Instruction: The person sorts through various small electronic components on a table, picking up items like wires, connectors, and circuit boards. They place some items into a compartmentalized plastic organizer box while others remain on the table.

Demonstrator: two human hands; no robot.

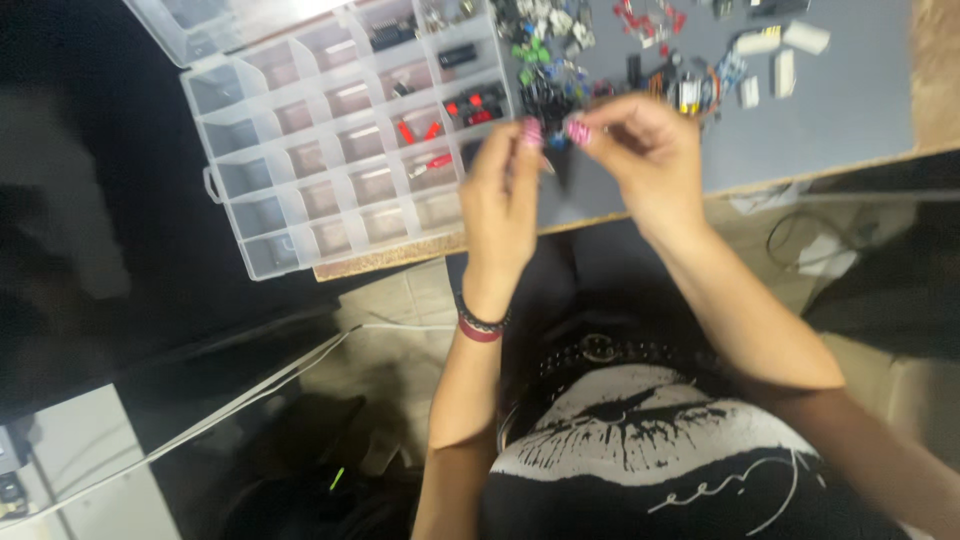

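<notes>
At the far left a dark, blurred area is seen, with a pale surface (90, 470) at the lower corner and thin white cables (250, 395) running across it. Further right, a clear plastic organiser (330, 140) with many small compartments is laid on the table (850, 110), its lid hinged open at the top; most compartments look empty, while a few near its right side hold red parts (425, 130) and dark parts (458, 55). Just right of the organiser, the left hand (503, 195) is raised above the table edge, its fingers curled in and the thumb and forefinger pinched together; wristbands (480, 325) are worn on that wrist. Between the two hands a small dark part (556, 140) with a hint of blue is held, gripped at its left by the left fingertips and at its right by those of the right hand; its exact kind cannot be told because of blur. The right hand (648, 165) is likewise closed into a pinch, with the remaining fingers folded, and is set just beside the left so that the fingertips nearly meet. Behind the hands, a heap of small components (620, 50) in green, red, black and white is scattered on the grey table, with white blocks (785, 55) toward the right. Below, a black printed shirt (660, 450) is seen.
</notes>
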